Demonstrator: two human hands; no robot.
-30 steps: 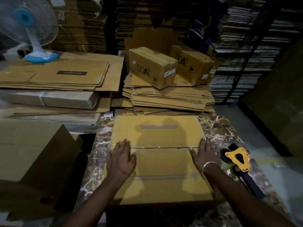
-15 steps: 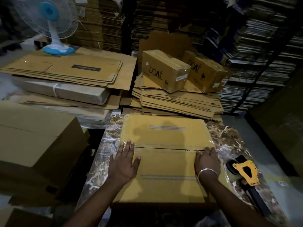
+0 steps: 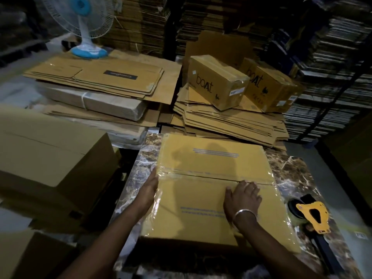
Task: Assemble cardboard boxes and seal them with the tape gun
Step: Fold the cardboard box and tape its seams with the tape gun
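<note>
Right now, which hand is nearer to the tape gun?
Right. The right hand lies flat on the box top, just left of the tape gun. The left hand presses the box's far left side.

Box: a closed cardboard box (image 3: 213, 190) lies on the marbled table (image 3: 296, 178), clear tape over its seam.
Left hand (image 3: 148, 191): flat against the box's left edge.
Right hand (image 3: 242, 199): flat on top, fingertips at the seam.
Tape gun (image 3: 311, 215): yellow, on the table right of the box.
</note>
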